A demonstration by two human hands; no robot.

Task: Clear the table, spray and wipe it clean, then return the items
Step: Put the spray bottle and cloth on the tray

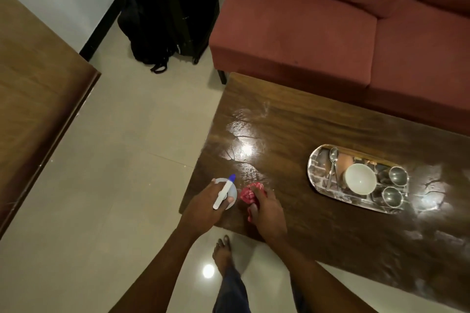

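1. the spray bottle [225, 192] is seen from above. its long white head runs from the lower left up to the right, and the blue nozzle tip points away from the person, toward the glossy middle of the table.
2. its round pale body shows below the head. it sits at the near left corner of the wooden coffee table [305, 122], right at the edge.
3. the left hand [207, 204] is wrapped round the bottle, fingers curled about its neck under the head.
4. the red cloth [250, 193] lies bunched on the tabletop just right of the bottle. it carries a white pattern that is too blurred to read.
5. the right hand [267, 213] grips the cloth, holding it down on the wood. the two hands are side by side and nearly touching.
6. wet, streaky patches shine on the tabletop beyond the hands.
7. further right on the table is an oval metal tray [311, 160] with a spoon [333, 157], a white bowl [360, 179] and two steel cups [398, 175].
8. a red sofa [330, 33] stands behind the table.
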